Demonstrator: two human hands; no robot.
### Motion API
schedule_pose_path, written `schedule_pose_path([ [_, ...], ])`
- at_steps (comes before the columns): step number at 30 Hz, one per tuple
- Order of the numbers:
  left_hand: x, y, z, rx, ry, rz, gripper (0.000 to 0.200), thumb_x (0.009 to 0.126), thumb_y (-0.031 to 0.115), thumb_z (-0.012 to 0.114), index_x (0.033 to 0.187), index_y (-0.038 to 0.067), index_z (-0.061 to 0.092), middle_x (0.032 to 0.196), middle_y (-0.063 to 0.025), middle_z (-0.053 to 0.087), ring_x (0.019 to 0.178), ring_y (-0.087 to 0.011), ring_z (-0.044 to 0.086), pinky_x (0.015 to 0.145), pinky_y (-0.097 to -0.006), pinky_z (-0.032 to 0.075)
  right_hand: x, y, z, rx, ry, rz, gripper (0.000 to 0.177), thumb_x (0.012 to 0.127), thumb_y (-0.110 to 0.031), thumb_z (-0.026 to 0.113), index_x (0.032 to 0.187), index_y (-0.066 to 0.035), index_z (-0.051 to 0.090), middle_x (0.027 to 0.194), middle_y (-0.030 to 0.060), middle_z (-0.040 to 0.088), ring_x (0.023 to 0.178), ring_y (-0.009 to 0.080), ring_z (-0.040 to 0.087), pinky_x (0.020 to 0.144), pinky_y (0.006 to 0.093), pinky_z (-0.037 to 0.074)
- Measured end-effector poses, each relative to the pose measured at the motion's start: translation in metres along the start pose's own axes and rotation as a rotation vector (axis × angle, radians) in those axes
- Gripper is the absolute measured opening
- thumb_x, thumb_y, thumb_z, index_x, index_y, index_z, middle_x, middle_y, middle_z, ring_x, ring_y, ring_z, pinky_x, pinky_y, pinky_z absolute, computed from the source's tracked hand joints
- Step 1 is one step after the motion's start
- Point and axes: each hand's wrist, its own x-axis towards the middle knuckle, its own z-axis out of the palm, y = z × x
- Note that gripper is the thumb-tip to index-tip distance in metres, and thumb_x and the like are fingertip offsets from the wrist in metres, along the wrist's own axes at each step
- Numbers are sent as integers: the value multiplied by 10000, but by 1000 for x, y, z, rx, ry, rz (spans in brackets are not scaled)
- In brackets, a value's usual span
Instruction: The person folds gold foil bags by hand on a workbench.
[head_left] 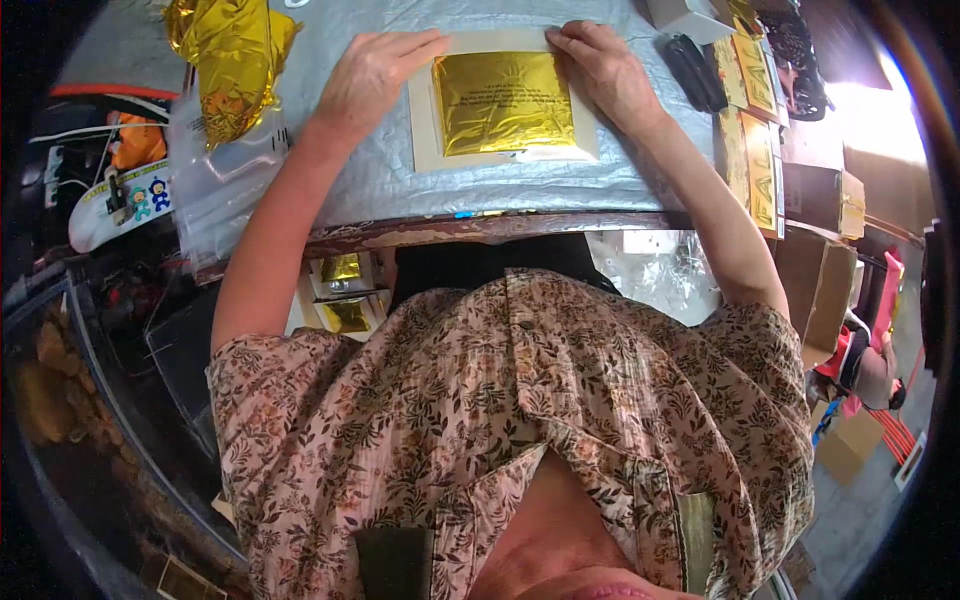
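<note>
A gold foil packet [505,105] with small dark print lies flat on a larger cream sheet [426,150] on the cloth-covered table. My left hand [375,80] is closed at the sheet's upper left corner, fingertips on its edge. At the upper right corner, my right hand [608,78] has its fingers curled in and closed on the edge, beside the foil. The undersides of both grips are hidden.
Crumpled gold foil [230,70] and clear plastic [225,185] lie at left. A black case [695,72] and yellow-printed boxes [748,160] line the right side. The worn wooden table edge [430,230] runs before my body. Cardboard boxes [825,285] stand lower right.
</note>
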Motion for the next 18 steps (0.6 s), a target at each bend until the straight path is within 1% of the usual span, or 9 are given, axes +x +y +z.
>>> schedule_pose_path([
  [1, -5, 0, -2, 10, -13, -3, 552, 915, 8, 562, 1413, 233, 641, 1406, -8, 656, 1187, -237, 670, 1043, -441, 490, -1, -1, -1, -13, -28, -5, 346, 910, -66, 686, 1256, -65, 698, 1203, 105, 659, 1074, 312, 647, 926, 406, 549],
  [4, -12, -1, -1, 25, -106, -58, 625, 912, -48, 525, 1461, 241, 594, 1531, 13, 555, 1314, -224, 603, 1130, -483, 433, -8, -5, -8, -86, -101, -36, 401, 944, -107, 672, 1343, -72, 650, 1282, 99, 613, 1125, 301, 622, 953, 388, 537],
  [5, -15, 1, 0, 20, -110, -59, 625, 912, -48, 525, 1461, 241, 594, 1531, 13, 555, 1314, -224, 603, 1130, -483, 433, -11, -9, -10, -83, -105, -33, 401, 944, -107, 672, 1343, -72, 650, 1282, 99, 613, 1125, 301, 622, 953, 388, 537],
  [7, -14, 0, 2, -19, -96, -65, 587, 947, -16, 470, 1476, 215, 576, 1540, -28, 544, 1347, -248, 570, 1159, -515, 383, -6, -12, -17, -167, -283, 46, 455, 1028, -251, 551, 1445, -67, 549, 1424, 98, 559, 1303, 299, 546, 1109, 402, 443],
  [8, -13, 0, 2, -17, -93, -60, 587, 947, -16, 470, 1476, 215, 576, 1540, -28, 544, 1347, -248, 570, 1159, -515, 383, 0, -13, -22, -171, -280, 48, 455, 1028, -251, 551, 1445, -67, 549, 1424, 98, 559, 1303, 299, 546, 1109, 402, 443],
  [10, -13, 1, 1, -9, -144, -109, 706, 911, -108, 425, 1505, 255, 541, 1573, 15, 503, 1421, -226, 506, 1192, -514, 378, 16, -19, -26, 7, -172, -45, 329, 952, -183, 658, 1229, -5, 658, 1264, 185, 650, 1248, 397, 563, 1082, 480, 436],
  [12, -12, 4, -1, -3, -146, -104, 694, 916, -99, 415, 1508, 242, 538, 1573, 4, 502, 1420, -230, 505, 1193, -503, 379, 26, -42, -6, -25, -228, 181, 508, 1042, -294, 520, 1427, 38, 512, 1503, 211, 518, 1444, 380, 425, 1203, 492, 316],
  [13, -12, 5, -2, 1, -151, -102, 682, 922, -90, 404, 1510, 229, 536, 1574, -7, 501, 1420, -234, 505, 1193, -491, 380, 26, -55, -3, 67, -117, -33, 590, 1074, -361, 458, 1503, 43, 435, 1551, 223, 473, 1479, 369, 394, 1214, 507, 300],
  [18, -10, 5, -10, -110, -139, -78, 636, 936, -72, 407, 1504, 179, 540, 1571, -41, 502, 1434, -244, 487, 1194, -448, 380, 24, -66, 22, 62, -202, 136, 601, 1076, -398, 456, 1509, 19, 438, 1551, 231, 470, 1465, 387, 411, 1218, 510, 293],
])
